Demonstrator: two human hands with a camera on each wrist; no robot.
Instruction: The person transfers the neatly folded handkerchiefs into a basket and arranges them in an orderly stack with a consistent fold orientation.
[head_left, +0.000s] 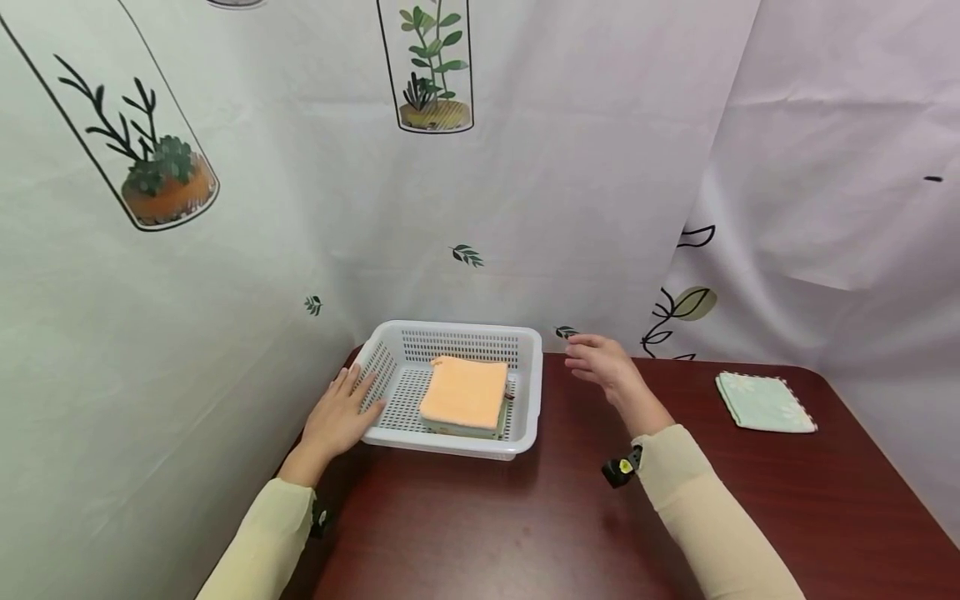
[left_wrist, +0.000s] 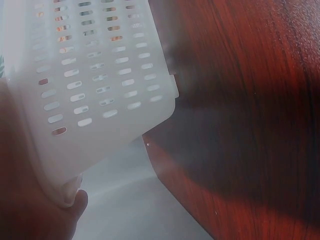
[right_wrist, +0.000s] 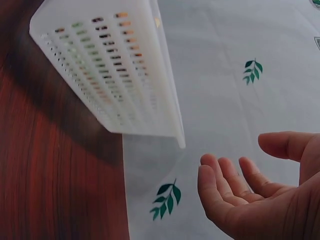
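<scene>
A white perforated plastic basket [head_left: 457, 443] stands near the back edge of the dark red table. My left hand [head_left: 337, 417] rests on its left rim, fingers spread and fairly straight; the left wrist view shows that hand [left_wrist: 35, 200] along the rim. Inside the basket, toward its right, lies a folded orange towel [head_left: 467, 392] on top of green folded cloth [head_left: 468, 431]. To the right of the basket my right hand [head_left: 603, 362] hovers apart from it, holding nothing. In the right wrist view its fingers [right_wrist: 212, 192] are relaxed and slightly bent.
A pale green folded towel [head_left: 765, 402] with a patterned edge lies at the table's [head_left: 570, 533] back right. White cloth walls [head_left: 585, 183] printed with plants close off the back and left sides. Dark devices are strapped to both wrists.
</scene>
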